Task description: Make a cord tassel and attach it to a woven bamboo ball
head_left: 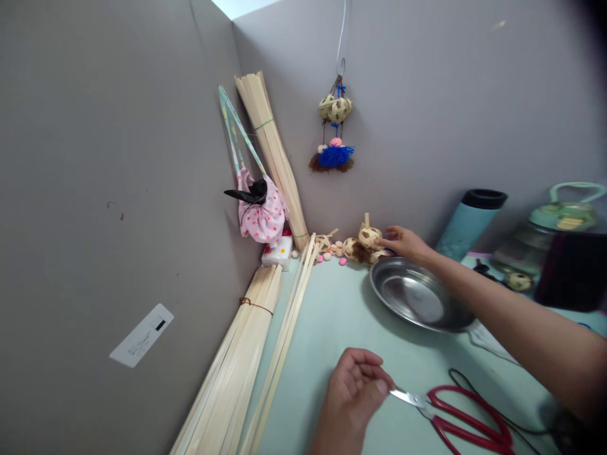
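Observation:
My left hand [353,395] is closed at the lower middle, thumb and fingers pinched at the blade tips of red-handled scissors [410,398]. The tips are hidden at the fingers, and the handles lie toward the lower right. My right hand [405,243] reaches to the back of the table with its fingers apart. Its fingertips are at the right side of a small woven bamboo ball [368,236] with a strip sticking up. Other woven balls and brown tassel fibre [363,254] lie just below it. My right forearm passes over a steel dish [408,294].
Bundled bamboo strips [237,354] and loose strips [289,322] lie left; another bundle [270,139] leans in the corner beside a pink pouch [263,212]. A woven ornament [336,110] hangs behind. Right stand a blue tumbler [469,221] and clear bottle [521,243]. A black cord [496,411] curves near the scissors.

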Demonstrator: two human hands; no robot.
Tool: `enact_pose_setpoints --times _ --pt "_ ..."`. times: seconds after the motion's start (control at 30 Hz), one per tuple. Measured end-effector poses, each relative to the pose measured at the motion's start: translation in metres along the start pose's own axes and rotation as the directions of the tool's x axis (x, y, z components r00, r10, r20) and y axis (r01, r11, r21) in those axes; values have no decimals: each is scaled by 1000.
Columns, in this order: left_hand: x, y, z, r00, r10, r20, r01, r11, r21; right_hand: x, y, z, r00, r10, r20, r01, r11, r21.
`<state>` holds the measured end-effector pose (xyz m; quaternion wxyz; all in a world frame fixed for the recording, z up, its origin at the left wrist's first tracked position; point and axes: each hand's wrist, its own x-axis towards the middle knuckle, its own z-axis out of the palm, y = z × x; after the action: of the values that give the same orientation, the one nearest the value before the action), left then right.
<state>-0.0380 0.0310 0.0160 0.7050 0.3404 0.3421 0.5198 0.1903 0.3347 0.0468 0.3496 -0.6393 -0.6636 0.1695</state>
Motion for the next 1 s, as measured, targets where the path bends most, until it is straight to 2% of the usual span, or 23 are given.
enact_pose_setpoints --times 0.17,0.27,0.4,0.47,0.5,0.53,0.6,0.67,0.73,0.87,0.93,1.0 --pt "-2 5 2 999 -14 -37 14 1000 8 -14 -11 -41 998 54 -35 -53 998 41" --pt "-2 5 1 997 -39 -59 39 999 5 -40 -20 -76 996 51 -75 -44 994 97" --pt "-2 4 1 996 -28 -80 37 992 123 -107 -29 -112 994 27 -102 -7 981 193" --pt "-3 6 1 995 32 -93 -5 961 277 -151 -28 -119 999 12 -45 -1 973 232" --pt "-3 8 0 992 81 -93 -39 921 387 -174 -27 -119 1000 6 -5 -4 967 256" --pt "-3 11 -1 987 136 -88 -74 860 505 -196 -26 -118 996 5 92 -31 960 279" --pt "-2 19 -8 969 240 -54 -130 686 716 -237 -22 -112 962 20 271 -90 964 252" --pt "-1 27 -19 948 316 -36 -141 519 843 -269 -20 -104 933 12 359 -96 972 216" --pt "2 33 -37 913 407 -28 -137 370 919 -288 -17 -94 903 -21 430 -63 981 181" --pt "6 34 -78 907 402 -129 18 269 963 -304 -6 -78 846 -221 486 218 974 64" --pt "6 33 -96 900 406 -157 64 235 970 -306 -1 -70 821 -252 513 277 960 30" --pt "6 35 -109 896 393 -206 108 256 961 -308 3 -64 824 -251 508 291 957 1"
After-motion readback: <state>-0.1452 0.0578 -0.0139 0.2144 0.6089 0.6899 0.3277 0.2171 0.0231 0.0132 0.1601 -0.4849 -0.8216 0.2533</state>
